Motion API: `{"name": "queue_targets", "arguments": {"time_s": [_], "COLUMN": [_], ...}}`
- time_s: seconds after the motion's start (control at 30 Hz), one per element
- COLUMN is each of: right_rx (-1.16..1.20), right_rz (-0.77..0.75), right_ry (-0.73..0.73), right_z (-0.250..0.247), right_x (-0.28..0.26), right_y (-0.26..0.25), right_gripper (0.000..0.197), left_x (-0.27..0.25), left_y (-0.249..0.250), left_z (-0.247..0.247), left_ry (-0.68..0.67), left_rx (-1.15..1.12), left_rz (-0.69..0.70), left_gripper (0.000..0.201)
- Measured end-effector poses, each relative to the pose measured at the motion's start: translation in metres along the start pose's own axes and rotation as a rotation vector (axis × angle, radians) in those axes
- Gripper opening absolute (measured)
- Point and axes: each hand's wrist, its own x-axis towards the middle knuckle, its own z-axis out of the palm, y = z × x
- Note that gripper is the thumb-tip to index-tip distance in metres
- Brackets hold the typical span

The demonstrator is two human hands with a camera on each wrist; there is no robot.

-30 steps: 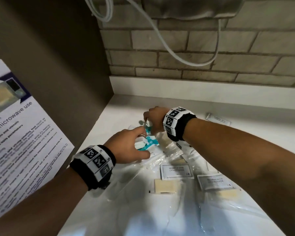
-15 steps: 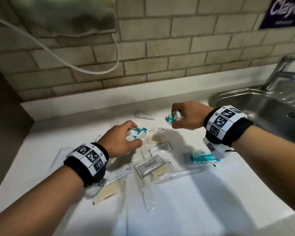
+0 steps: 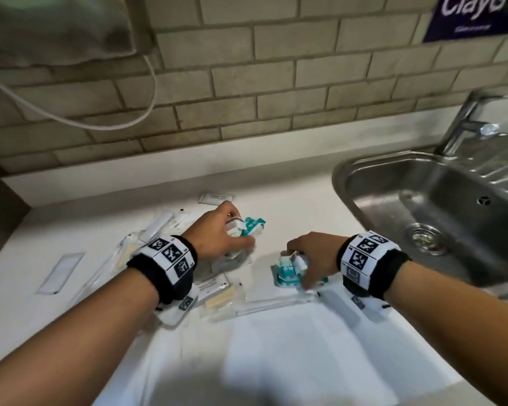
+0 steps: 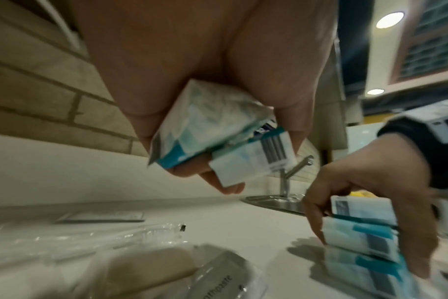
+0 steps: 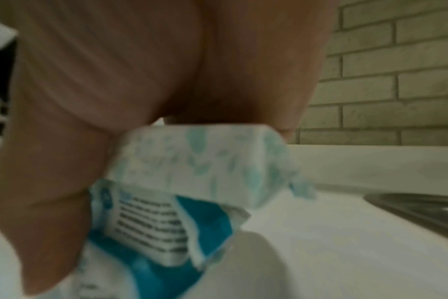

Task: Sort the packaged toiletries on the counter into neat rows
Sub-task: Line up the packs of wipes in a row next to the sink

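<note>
My left hand (image 3: 232, 232) grips teal-and-white soap packets (image 3: 251, 230) above the pile; the left wrist view shows two packets (image 4: 218, 137) between its thumb and fingers. My right hand (image 3: 305, 262) grips a small stack of the same teal packets (image 3: 288, 271) low on the white counter (image 3: 291, 347), seen in the left wrist view as several stacked packets (image 4: 366, 242). In the right wrist view a packet (image 5: 192, 172) fills the hand. Clear-wrapped soap bars (image 3: 220, 297), sachets and toothbrush packs lie under my left wrist.
A steel sink (image 3: 423, 206) with a tap (image 3: 467, 121) sits at the right of the counter. A flat white sachet (image 3: 216, 198) lies near the backsplash, another flat pack (image 3: 60, 272) at far left. A brick wall stands behind.
My right hand has come down and toward me with its teal packets onto the counter. The left hand has moved right, still holding its packets. The view swung toward the sink.
</note>
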Motion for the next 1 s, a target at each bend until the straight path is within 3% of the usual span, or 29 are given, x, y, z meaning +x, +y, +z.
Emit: {"name": "queue_targets", "arguments": {"time_s": [0.1, 0.27, 0.43, 0.57, 0.73, 0.9, 1.0], "right_rx": [-0.04, -0.089, -0.152, -0.092, -0.043, -0.122, -0.191], "right_rz": [-0.097, -0.203, -0.254, -0.238, -0.259, -0.311, -0.33], "right_ry": [0.033, 0.153, 0.139, 0.121, 0.155, 0.015, 0.047], "right_z": [-0.011, -0.027, -0.034, -0.036, -0.044, -0.035, -0.018], "right_x": [0.013, 0.04, 0.063, 0.07, 0.068, 0.05, 0.045], "right_y": [0.004, 0.003, 0.008, 0.024, 0.034, 0.025, 0.022], "right_gripper": [0.052, 0.053, 0.057, 0.059, 0.058, 0.069, 0.069], "left_x": [0.016, 0.058, 0.098, 0.118, 0.126, 0.124, 0.119], "left_y": [-0.005, -0.003, 0.005, 0.005, 0.01, 0.007, 0.007], "left_z": [0.0, -0.008, -0.009, 0.004, 0.022, 0.037, 0.038], "left_ry": [-0.006, 0.093, 0.097, 0.025, -0.036, -0.098, -0.167], "left_rx": [-0.101, -0.149, -0.142, 0.021, 0.139, 0.16, 0.153], "left_rz": [-0.048, -0.096, -0.087, -0.084, -0.04, -0.008, 0.012], "left_gripper": [0.035, 0.021, 0.033, 0.052, 0.044, 0.043, 0.041]}}
